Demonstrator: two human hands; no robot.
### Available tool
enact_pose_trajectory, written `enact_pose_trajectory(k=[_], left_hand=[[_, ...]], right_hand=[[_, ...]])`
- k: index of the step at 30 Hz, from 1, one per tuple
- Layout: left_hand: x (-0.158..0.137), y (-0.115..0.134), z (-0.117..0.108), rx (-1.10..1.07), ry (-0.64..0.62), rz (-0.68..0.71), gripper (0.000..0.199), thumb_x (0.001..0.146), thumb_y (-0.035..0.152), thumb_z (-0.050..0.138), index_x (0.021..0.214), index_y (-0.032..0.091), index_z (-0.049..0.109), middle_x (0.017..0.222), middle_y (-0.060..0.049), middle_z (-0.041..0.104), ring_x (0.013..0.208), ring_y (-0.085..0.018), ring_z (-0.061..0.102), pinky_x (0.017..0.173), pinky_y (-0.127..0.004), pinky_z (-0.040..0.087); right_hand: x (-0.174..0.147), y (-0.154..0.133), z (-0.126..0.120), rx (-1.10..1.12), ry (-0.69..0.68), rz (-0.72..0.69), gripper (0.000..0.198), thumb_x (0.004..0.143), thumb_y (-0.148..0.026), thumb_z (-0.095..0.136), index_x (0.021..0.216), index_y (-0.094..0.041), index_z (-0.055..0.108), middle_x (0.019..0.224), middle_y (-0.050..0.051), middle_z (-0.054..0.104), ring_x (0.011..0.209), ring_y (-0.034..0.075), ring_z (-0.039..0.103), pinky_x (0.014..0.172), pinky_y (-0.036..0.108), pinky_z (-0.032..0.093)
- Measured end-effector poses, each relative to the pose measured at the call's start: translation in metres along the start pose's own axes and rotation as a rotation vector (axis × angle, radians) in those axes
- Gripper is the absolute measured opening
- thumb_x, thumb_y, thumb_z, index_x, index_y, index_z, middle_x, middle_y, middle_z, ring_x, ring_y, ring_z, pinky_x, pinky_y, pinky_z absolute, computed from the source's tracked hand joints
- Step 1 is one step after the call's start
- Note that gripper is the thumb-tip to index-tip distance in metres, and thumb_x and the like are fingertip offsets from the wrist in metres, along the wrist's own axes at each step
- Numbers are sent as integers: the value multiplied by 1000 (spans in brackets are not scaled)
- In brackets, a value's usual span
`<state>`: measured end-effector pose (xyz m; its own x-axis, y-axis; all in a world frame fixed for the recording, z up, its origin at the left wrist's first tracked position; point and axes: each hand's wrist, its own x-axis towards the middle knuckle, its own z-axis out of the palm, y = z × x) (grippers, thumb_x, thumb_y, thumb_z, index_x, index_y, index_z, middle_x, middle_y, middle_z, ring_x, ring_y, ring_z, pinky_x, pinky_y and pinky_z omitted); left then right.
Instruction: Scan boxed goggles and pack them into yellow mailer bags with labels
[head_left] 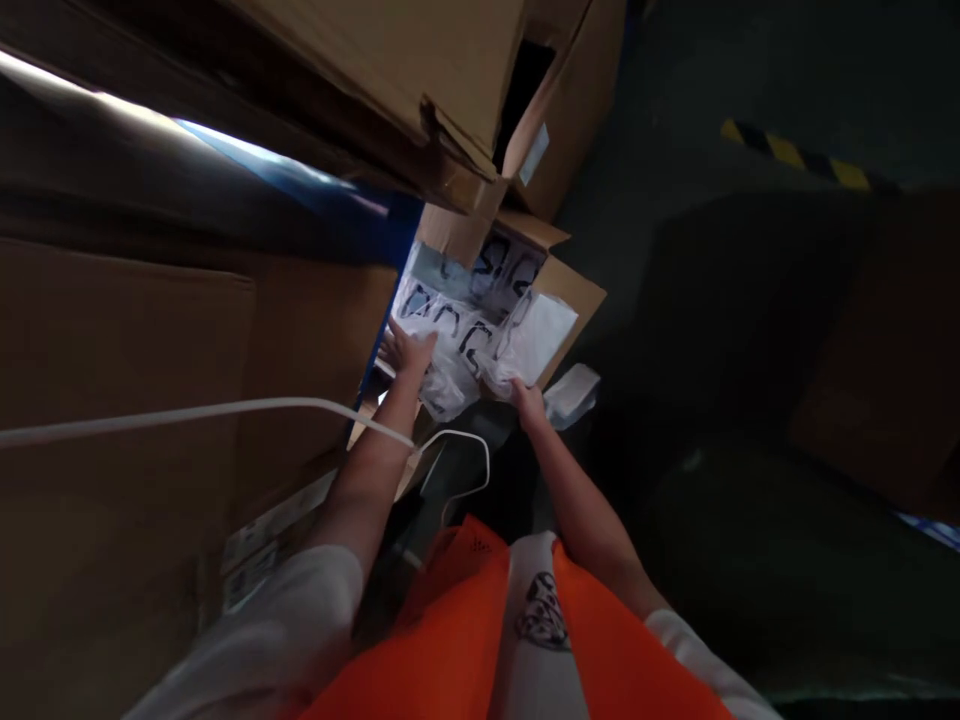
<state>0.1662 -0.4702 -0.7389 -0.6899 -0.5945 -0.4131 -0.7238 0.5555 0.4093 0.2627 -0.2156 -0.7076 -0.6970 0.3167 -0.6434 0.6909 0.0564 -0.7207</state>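
Dim aisle, most of the light falling on the open carton (581,300) ahead of you; flaps folded outward, the far ones near a bigger box (581,125) behind. Inside, bagged packets (457,325) in clear film, bold black curved marks on them, lying in rough rows across the carton. Your right hand (529,400) is at the near right of the contents, fingers drawn in on the film at the lower end of a white packet (546,328); that packet sits tilted at the carton's right side, its pale face catching light, overlapping the flap there. Your left hand (409,350) is at the left edge of the contents, fingers partly spread and reaching forward against the bagged packets; how firmly it has hold of any film, you cannot tell from here. Loose crumpled film (444,390) bunches between your two hands. Just beyond your right hand, outside the carton, a clear-wrapped bundle (574,393). A white strap (285,404) runs in from the left, passes over your left forearm and bends into a loop near your body. To your left, large brown boxes (120,400), a blue beam (382,225) above them; overhead, another carton (390,60) with a torn edge. Right side, dark floor (690,130) with a yellow-and-black stripe (787,152). Your orange vest (442,640) fills the bottom.
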Motion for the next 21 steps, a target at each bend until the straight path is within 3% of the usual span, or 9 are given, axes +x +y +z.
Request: enact_pose_trajectory(k=[3,6,11,13,15,17,21], left_hand=[[15,5,2,31,-236,36,33,84,25,68,109,3,67,124,-30,65,127,-44,58,106,-57,45],[-3,8,10,22,-273,225,22,91,17,55,107,7,66,114,-21,69,117,-34,64,105,-47,48],[-103,-10,11,-277,-370,599,38,86,8,46,123,9,55,116,-15,68,110,-23,66,101,-33,51],[-147,-23,4,-313,-448,681,42,86,19,54,127,12,55,109,-13,69,100,-24,68,93,-35,55],[-183,-32,-2,-271,-546,731,61,79,34,70,134,13,54,109,-14,69,100,-29,70,91,-40,57],[-210,-31,-5,-161,-688,772,72,68,41,81,131,15,59,114,-16,70,107,-34,69,97,-44,55],[-242,-10,7,-23,-990,796,44,73,31,71,115,19,67,110,-12,73,106,-31,69,102,-43,53]], right_hand=[[-11,-1,3,52,3,-16,42,75,-51,76,96,-15,70,94,8,77,92,22,69,82,29,51],[-34,-10,-5,141,-57,-26,44,75,-57,76,90,-16,69,84,4,73,78,17,64,76,27,49],[-86,-30,-19,328,-118,43,48,72,-64,76,74,-19,61,59,-5,53,56,10,42,55,23,36],[-104,-34,-27,393,-33,70,43,75,-61,73,76,-20,61,61,-5,53,56,10,43,55,22,36],[-120,-35,-39,386,36,78,33,81,-53,68,79,-20,63,68,-3,60,60,11,49,59,23,40],[-134,-36,-55,252,18,47,25,86,-41,62,75,-20,63,70,-2,62,63,12,52,63,24,40],[-156,-37,-94,-135,-183,-105,27,89,-25,62,62,-19,62,64,0,60,59,12,48,64,27,35]])
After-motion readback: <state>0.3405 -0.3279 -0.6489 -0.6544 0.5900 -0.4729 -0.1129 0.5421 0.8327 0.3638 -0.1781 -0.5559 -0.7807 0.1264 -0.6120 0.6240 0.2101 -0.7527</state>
